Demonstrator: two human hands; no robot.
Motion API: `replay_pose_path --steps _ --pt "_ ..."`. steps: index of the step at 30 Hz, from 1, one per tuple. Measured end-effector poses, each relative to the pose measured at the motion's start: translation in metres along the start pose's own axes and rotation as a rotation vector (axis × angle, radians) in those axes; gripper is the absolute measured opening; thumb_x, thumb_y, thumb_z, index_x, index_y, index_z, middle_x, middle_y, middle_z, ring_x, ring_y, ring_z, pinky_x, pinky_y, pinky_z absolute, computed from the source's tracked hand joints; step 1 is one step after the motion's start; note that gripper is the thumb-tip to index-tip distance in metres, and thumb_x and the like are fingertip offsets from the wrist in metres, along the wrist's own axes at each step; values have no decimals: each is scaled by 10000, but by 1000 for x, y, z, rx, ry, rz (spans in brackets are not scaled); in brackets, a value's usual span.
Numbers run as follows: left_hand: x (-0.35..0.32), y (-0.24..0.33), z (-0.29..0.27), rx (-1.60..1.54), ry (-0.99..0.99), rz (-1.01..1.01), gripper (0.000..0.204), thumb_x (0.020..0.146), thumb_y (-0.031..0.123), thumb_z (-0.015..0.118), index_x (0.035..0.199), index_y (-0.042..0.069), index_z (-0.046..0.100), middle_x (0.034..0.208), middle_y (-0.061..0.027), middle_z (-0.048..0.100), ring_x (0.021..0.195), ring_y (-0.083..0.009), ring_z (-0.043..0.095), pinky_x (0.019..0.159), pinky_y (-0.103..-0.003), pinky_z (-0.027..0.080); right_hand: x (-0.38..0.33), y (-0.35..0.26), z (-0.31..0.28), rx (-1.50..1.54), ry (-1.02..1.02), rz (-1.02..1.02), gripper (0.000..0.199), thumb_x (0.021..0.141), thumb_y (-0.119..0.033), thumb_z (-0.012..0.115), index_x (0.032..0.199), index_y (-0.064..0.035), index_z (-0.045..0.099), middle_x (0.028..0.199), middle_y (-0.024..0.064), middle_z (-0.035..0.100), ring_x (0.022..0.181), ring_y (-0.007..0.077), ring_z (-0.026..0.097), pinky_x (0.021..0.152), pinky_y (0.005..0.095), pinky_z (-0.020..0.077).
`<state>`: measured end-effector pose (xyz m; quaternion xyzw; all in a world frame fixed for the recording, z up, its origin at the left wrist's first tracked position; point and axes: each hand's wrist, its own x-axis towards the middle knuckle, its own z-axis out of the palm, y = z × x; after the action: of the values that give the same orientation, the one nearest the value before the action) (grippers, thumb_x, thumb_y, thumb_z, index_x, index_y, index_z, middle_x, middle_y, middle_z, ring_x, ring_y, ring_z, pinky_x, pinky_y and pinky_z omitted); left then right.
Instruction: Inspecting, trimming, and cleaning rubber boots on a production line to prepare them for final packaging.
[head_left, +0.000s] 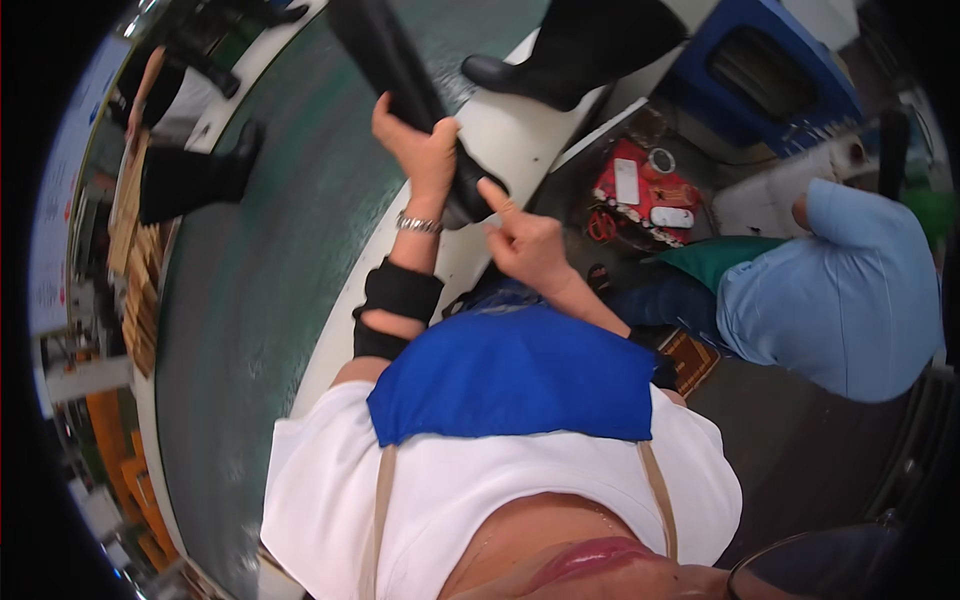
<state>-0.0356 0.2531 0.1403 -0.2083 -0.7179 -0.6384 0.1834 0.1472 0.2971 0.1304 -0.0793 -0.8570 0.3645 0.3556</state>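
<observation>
A black boot (385,45) tilts at about eleven to twelve o'clock from the middle of the view, top away from the person. The left hand (428,158) is curled part-way round its lower shaft, gripping it; the right hand (530,248) has its index finger stretched out against the foot, other fingers folded in, and whether they hide anything I cannot tell. A steady left grip and light, even fingertip pressure would suit this best, since the smooth surface could slip or mark. A second boot (570,65) stands on the white ledge (510,140) towards one o'clock, liable to be knocked by a wide swing. A third boot (195,185) sits at ten, beyond the green belt (260,250). Red scissors (602,226) lie at two, and a co-worker in a light blue shirt (830,300) at three probably limits elbow room.
</observation>
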Motion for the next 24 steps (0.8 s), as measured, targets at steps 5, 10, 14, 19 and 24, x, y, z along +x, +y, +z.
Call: replay_pose_path --steps 5,10,14,19,24 --pt "6 -3 2 -255 -81 -115 811 671 57 687 1341 -75 249 1266 -201 399 1131 -284 477 1011 -359 378 4 1 -4 25 59 -45 490 754 -41 597 1239 -109 605 544 112 532 459 249 564 473 352 463" --pt "13 4 -11 -222 -53 -144 762 678 36 664 1313 -77 258 1186 -177 412 1022 -254 493 946 -363 410 3 4 4 21 42 -81 502 742 -51 607 1239 -112 589 634 103 598 503 265 595 485 367 485" --pt "7 12 0 60 -18 -20 730 622 44 623 1278 -69 325 1223 -190 386 1133 -295 427 1012 -367 344 0 5 1 14 1 -38 493 741 -47 598 1231 -100 592 726 106 665 550 260 643 505 355 506" --pt "-8 13 3 77 17 76 786 608 106 620 1312 -55 310 1299 -240 346 1245 -397 328 1094 -435 247 -2 -5 4 53 -76 33 578 747 -55 643 1312 -92 530 633 115 634 524 261 638 505 362 502" --pt "-9 29 -5 82 -54 -26 840 639 138 614 1358 -50 222 1399 -298 224 1325 -447 215 1112 -466 205 -3 -7 4 123 -33 -16 501 771 -18 646 1263 4 558 554 79 588 443 196 573 480 305 468"
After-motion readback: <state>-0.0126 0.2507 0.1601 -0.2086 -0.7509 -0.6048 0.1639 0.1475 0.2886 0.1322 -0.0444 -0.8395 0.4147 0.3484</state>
